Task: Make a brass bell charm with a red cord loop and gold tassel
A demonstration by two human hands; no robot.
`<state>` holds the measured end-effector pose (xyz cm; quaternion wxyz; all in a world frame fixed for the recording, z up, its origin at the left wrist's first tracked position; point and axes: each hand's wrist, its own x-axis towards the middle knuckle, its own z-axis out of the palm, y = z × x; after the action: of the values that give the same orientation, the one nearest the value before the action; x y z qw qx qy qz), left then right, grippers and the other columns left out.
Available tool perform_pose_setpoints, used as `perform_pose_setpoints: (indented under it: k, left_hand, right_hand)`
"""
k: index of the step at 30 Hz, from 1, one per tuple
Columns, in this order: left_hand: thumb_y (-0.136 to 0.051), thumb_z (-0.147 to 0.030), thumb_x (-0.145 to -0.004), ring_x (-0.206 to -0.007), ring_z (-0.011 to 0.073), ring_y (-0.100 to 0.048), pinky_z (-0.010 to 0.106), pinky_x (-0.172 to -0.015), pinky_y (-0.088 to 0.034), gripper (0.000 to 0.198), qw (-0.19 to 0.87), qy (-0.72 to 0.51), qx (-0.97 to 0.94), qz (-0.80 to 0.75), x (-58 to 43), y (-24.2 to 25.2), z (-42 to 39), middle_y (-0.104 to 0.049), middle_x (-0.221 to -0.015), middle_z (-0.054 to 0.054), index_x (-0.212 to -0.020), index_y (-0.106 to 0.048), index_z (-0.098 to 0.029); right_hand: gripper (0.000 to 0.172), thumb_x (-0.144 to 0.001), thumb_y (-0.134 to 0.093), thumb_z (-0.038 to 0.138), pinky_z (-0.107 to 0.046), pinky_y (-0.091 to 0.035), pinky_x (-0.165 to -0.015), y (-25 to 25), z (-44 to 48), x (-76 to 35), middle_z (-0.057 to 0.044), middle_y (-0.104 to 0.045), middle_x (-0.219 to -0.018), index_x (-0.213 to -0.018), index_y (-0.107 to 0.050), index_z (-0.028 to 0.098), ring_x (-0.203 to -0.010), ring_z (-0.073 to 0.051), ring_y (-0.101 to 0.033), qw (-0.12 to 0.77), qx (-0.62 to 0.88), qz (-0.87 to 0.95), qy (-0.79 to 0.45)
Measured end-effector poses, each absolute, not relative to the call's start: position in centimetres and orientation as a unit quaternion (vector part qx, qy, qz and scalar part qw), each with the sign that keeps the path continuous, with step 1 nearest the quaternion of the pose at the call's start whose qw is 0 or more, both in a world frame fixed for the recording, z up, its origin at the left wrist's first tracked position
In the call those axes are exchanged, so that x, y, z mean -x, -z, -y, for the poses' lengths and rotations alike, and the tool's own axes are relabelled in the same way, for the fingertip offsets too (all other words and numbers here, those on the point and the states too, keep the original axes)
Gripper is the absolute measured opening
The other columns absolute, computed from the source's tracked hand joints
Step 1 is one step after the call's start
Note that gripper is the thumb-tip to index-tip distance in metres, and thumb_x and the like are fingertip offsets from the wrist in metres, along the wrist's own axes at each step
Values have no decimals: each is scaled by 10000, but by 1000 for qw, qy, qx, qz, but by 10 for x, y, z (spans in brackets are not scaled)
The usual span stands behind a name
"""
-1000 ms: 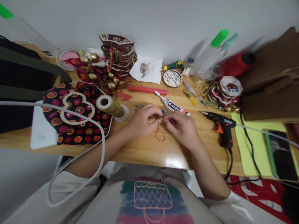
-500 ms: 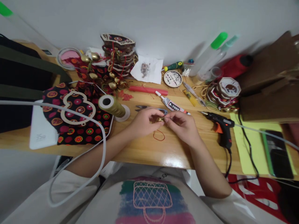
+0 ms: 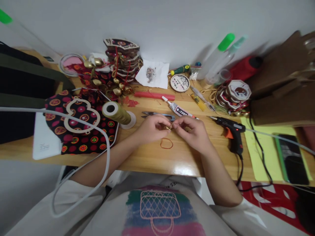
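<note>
My left hand point(image 3: 151, 129) is closed, thumb and fingers pinching a small gold bell point(image 3: 168, 128). Right beside it, my right hand point(image 3: 193, 133) pinches at the bell's edge; its fingertips hide what lies between them. A thin red cord point(image 3: 167, 143) forms a loop on the wood just below the fingers. Behind my hands lie thread snips point(image 3: 169, 117), partly covered by the left hand, and a tube of B-7000 glue point(image 3: 179, 109). An olive thread spool point(image 3: 120, 115) stands to the left of my left hand.
A glue gun point(image 3: 231, 131) with a lit red light lies at right, near a phone point(image 3: 291, 159) on yellow paper. Patterned fabric point(image 3: 81, 144) and a wooden gourd frame point(image 3: 69, 123) are at left. Stacked ornaments point(image 3: 123, 55) stand behind. A white cable point(image 3: 108, 154) loops across my left forearm.
Both hands stay together at nearly the same spot, with small finger movements around the bell. The whole view has shifted slightly.
</note>
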<state>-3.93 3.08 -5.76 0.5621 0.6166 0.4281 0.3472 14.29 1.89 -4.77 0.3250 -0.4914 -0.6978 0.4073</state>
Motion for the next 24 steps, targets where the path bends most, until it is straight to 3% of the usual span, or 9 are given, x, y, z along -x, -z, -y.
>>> perform_pose_setpoints:
  k: [12,24]
  left_hand:
    - [-649,-229,-684,-666,115,-549,244,-603,-441,91,618,-347,-579,-403,36,57,-31,-594,-709,15,-668,-621,-143]
    - [-690,-253,-688,-638,96,-554,224,-616,-436,140,678,-343,-511,-403,35,53,-30,-630,-686,5,-720,-646,-124]
  right_hand:
    - [168,-752,-672,348,-259,-446,-590,45,-17,-135,3,-626,-664,-745,-629,186,-590,-107,-533,392,450,559,-576]
    - [210,-674,-759,333,-213,-389,-500,44,-19,-136,26,-584,-580,-702,-638,163,-509,-71,-485,400,460,491,-622]
